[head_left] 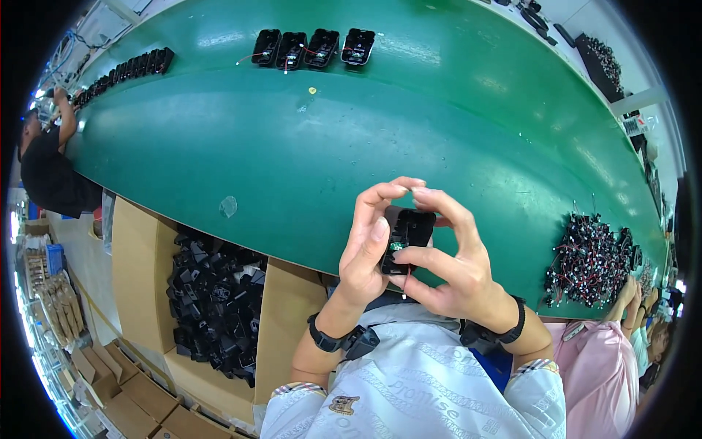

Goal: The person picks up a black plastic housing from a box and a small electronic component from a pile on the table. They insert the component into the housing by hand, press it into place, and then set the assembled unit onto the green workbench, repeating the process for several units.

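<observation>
Between my two hands, close to the table's near edge, is a black plastic housing [415, 228] with a small green circuit board inside. My left hand [365, 252] wraps around its left side, thumb along the rim. The fingers of my right hand [457, 263] are bent over it; one fingertip presses into the housing beside the board, and another finger reaches around its far edge. A short red wire with a white connector hangs out at the near end, by my right thumb.
Several similar black housings with red wires [294, 50] lie in a row at the far side of the green table [256, 132]. A heap of small wired parts [592, 260] is at the right. A cardboard box [139, 278] holds black plastic parts at the lower left. Other people sit at both ends.
</observation>
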### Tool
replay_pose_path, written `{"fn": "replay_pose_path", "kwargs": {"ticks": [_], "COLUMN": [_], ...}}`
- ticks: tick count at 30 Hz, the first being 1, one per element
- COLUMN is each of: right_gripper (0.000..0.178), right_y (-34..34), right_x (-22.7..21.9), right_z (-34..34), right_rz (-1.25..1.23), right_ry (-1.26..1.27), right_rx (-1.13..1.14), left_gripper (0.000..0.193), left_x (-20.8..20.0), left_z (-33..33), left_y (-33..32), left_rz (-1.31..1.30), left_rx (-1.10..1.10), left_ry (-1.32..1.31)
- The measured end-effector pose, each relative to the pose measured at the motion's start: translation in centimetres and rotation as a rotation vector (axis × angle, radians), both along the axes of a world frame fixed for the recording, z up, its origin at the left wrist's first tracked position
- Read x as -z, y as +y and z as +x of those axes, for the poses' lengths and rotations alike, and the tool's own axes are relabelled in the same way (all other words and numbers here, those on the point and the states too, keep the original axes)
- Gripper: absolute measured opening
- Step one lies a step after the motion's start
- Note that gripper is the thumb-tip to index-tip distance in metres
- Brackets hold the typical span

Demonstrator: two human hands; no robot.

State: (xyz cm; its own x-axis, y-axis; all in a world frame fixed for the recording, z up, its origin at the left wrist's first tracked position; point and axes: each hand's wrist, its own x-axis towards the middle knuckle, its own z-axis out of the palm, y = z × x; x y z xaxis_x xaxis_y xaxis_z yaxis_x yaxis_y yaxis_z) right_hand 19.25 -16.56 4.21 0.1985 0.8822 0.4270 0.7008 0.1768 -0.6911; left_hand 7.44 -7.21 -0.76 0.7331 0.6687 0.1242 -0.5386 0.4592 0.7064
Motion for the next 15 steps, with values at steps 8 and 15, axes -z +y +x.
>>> {"fn": "replay_pose_path", "kwargs": {"ticks": [8, 15], "right_gripper": [0.033, 0.046], "right_y": [7.2, 18.3], "right_x": [-1.6, 4.4], "right_z": [6.8, 16.5], "right_rz": [-0.116, -0.265], "right_ry": [-0.279, -0.309], "right_rx": [-0.056, 0.161], "left_gripper": [0.042, 0.033], "left_x": [-1.2, 8.1], "left_z": [-9.8, -27.7], "left_y": [4.1, 8.1], "left_rz": [0.290, 0.529], "left_rx": [-0.671, -0.706], "left_ry": [0.339, 1.333]}}
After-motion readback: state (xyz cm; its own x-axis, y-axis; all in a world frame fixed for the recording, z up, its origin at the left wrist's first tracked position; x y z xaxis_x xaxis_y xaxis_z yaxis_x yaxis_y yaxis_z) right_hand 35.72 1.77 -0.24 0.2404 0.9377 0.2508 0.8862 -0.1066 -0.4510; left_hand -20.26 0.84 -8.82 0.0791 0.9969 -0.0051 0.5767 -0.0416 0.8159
